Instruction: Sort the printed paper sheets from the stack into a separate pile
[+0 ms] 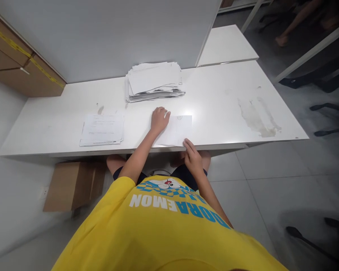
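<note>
A white sheet of paper (pixel 179 130) with a small round mark near its far edge lies at the front edge of the table, just before me. It looks folded, but I cannot be sure. My left hand (pixel 159 121) rests over its left side, fingers lying flat and slightly apart. At the sheet's near right corner, my right hand (pixel 192 156) has its fingers together on the edge, gripping it; the thumb is mostly hidden. To the left lies a small stack of printed sheets (pixel 103 128). Farther back stands a thick, uneven pile of papers (pixel 155 79).
The white table (pixel 214 101) meets a grey panel (pixel 124 37) at the back. Cardboard boxes (pixel 45 77) stand at the back left, and an open carton (pixel 70 184) sits below the table. A stain (pixel 257 116) marks the right side. Another person's leg (pixel 299 20) shows at upper right.
</note>
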Demonstrator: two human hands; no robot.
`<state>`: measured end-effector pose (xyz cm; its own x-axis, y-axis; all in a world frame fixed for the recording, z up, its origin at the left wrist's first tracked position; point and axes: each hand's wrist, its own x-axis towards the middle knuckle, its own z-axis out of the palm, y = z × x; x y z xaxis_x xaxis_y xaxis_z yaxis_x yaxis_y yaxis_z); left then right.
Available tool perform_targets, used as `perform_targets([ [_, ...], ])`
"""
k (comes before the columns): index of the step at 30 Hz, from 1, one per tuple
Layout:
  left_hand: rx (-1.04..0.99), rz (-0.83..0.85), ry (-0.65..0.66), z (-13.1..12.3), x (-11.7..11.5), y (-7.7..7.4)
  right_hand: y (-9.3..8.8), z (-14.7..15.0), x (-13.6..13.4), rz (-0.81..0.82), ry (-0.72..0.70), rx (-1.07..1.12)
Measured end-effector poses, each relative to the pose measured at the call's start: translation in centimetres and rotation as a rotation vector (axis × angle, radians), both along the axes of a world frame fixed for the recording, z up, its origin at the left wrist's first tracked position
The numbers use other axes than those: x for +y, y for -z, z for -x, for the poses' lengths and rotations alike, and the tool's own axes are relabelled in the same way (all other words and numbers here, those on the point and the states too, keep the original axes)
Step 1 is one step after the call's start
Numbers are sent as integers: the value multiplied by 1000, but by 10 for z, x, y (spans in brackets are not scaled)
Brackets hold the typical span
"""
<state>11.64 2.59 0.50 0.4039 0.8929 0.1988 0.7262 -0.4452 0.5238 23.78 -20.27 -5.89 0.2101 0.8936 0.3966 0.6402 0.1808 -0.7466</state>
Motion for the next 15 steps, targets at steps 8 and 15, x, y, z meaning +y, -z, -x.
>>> perform_targets([
  [8, -144, 16, -60, 2, 1, 11, 3, -6, 4, -91, 21, 141],
  [15, -210, 130, -92, 4, 3, 8, 5, -10, 6, -111, 18, 140],
])
